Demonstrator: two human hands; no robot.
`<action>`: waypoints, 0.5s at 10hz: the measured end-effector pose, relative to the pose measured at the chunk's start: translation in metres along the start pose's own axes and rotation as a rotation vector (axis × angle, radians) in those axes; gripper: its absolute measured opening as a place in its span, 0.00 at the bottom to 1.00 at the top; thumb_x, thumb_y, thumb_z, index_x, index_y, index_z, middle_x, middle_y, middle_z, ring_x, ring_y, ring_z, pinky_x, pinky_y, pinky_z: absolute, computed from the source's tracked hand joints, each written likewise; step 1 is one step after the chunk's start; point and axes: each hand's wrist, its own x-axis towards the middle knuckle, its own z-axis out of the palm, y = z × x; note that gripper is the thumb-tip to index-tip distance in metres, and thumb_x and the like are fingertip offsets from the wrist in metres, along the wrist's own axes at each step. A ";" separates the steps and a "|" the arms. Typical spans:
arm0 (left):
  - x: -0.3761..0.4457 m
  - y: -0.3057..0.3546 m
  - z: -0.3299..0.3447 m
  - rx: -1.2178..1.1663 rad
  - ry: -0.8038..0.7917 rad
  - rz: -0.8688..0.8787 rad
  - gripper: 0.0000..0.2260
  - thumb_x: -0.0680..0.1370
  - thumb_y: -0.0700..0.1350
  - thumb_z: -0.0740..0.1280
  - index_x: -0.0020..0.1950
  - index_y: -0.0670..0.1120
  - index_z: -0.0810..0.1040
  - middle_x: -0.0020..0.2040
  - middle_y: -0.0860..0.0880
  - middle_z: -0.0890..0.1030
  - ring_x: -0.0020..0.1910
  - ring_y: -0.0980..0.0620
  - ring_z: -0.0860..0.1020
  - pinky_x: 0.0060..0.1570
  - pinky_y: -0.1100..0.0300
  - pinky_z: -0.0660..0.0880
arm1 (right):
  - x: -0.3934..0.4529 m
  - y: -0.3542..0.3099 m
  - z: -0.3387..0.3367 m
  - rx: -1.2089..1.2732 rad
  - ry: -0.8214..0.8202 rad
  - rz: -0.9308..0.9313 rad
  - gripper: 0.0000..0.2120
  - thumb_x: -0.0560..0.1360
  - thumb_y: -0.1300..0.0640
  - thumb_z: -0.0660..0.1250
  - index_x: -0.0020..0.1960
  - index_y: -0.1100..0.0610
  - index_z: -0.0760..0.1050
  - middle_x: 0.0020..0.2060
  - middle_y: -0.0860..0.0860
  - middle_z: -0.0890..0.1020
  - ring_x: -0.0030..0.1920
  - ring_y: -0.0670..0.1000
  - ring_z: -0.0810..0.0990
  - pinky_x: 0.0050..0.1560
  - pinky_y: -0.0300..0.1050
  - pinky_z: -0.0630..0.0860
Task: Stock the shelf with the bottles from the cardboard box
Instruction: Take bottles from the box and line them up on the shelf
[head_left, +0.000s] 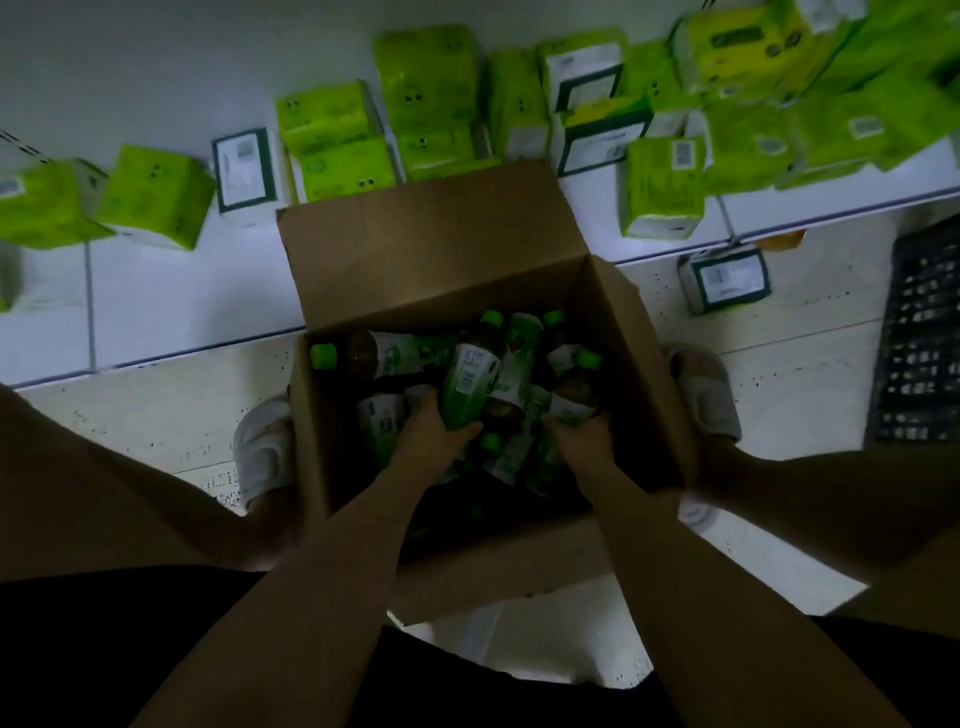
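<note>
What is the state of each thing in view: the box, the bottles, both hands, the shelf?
Cardboard box: open, flaps up, on the floor.
Bottles in box: capped, lying jumbled.
Left hand: grip closed on a green bottle.
Right hand: grip closed on a dark bottle.
Shelf: holds green packs, no bottles visible.

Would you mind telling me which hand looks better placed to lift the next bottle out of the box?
Probably the left hand: it already wraps a green bottle lying on top of the pile. The right hand also grips a bottle, lower against the box wall.
</note>
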 end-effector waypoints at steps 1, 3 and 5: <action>0.007 0.000 0.004 0.021 0.000 -0.014 0.36 0.73 0.49 0.73 0.75 0.45 0.59 0.71 0.43 0.71 0.68 0.42 0.71 0.66 0.46 0.71 | 0.007 0.002 0.001 0.116 -0.027 -0.015 0.47 0.68 0.38 0.71 0.76 0.59 0.56 0.72 0.57 0.67 0.71 0.60 0.67 0.70 0.55 0.67; 0.015 0.000 0.001 0.051 -0.010 -0.013 0.34 0.72 0.48 0.74 0.74 0.43 0.64 0.69 0.43 0.74 0.66 0.42 0.73 0.64 0.49 0.72 | -0.006 -0.002 -0.008 0.122 0.077 -0.056 0.28 0.71 0.58 0.73 0.67 0.64 0.68 0.61 0.62 0.77 0.61 0.61 0.77 0.62 0.53 0.74; 0.003 0.002 -0.013 -0.069 -0.125 -0.094 0.29 0.70 0.44 0.76 0.68 0.38 0.72 0.67 0.40 0.76 0.65 0.42 0.74 0.65 0.49 0.72 | -0.027 -0.009 -0.012 0.153 0.074 -0.131 0.28 0.72 0.62 0.71 0.68 0.63 0.65 0.60 0.62 0.77 0.60 0.62 0.77 0.61 0.53 0.75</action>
